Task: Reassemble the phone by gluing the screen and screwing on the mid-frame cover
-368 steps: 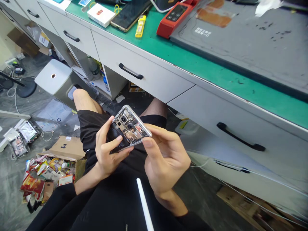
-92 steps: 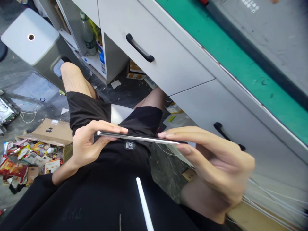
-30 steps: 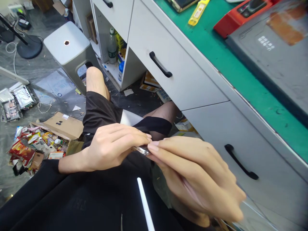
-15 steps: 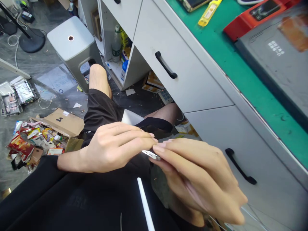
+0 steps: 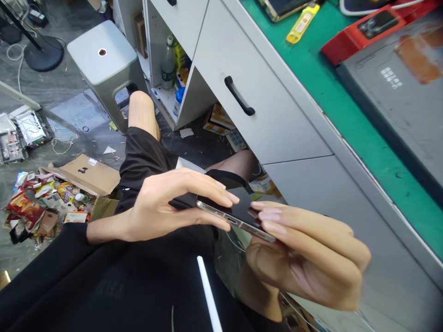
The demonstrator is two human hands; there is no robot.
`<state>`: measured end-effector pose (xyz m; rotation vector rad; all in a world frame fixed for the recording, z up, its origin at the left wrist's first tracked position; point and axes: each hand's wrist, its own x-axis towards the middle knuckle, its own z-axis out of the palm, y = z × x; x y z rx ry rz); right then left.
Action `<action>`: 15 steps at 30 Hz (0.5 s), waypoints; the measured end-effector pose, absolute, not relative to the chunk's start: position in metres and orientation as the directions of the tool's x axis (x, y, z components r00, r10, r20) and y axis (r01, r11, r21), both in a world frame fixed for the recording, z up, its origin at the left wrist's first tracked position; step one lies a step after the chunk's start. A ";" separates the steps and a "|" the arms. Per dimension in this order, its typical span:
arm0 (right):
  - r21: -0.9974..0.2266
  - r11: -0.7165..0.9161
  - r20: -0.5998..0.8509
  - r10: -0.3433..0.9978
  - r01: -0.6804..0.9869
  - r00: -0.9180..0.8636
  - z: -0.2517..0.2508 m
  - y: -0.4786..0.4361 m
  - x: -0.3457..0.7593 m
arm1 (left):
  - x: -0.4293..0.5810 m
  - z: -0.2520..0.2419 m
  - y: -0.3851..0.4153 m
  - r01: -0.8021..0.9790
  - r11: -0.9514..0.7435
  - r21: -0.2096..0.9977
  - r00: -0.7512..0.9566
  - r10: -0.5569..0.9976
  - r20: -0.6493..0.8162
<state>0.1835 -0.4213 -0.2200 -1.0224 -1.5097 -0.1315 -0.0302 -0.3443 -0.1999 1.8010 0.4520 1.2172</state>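
Note:
A smartphone (image 5: 238, 200) with a dark glossy face and a silver metal edge is held level over my lap, its port edge turned towards me. My left hand (image 5: 162, 203) grips its left end, fingertips on the dark face and thumb along the lower edge. On the other end, my right hand (image 5: 311, 249) has its fingertips lying over the face, while its thumb is mostly hidden below the phone. Both hands are closed around it.
To the right, a green-topped bench (image 5: 308, 78) carries a red and grey case (image 5: 367, 37) and a yellow strip-like packet (image 5: 302, 23). A grey stool (image 5: 102, 55) stands beyond my knee. Left on the floor lies a litter-filled cardboard box (image 5: 86, 175). A white rod (image 5: 209, 295) shows below my hands.
The phone has tilted, so its dark face and long port edge now show. My hands have moved apart along it, the right hand shifting right and slightly down.

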 end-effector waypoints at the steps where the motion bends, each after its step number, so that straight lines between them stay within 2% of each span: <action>1: -0.448 0.603 0.860 0.493 0.660 0.132 -0.223 -0.421 0.186 | -0.029 -0.200 -0.344 -0.165 -0.555 0.815 0.449 0.694 0.563; 8: -0.372 0.601 0.894 0.437 0.708 0.099 -0.231 -0.423 0.190 | -0.025 -0.198 -0.343 -0.057 -0.713 0.699 0.412 0.621 0.667; 12: -0.356 0.591 0.911 0.393 0.724 0.127 -0.229 -0.420 0.188 | -0.021 -0.201 -0.346 -0.037 -0.728 0.684 0.363 0.628 0.688; 15: -0.332 0.590 0.921 0.372 0.736 0.117 -0.231 -0.420 0.188 | -0.013 -0.206 -0.350 -0.056 -0.717 0.695 0.259 0.662 0.703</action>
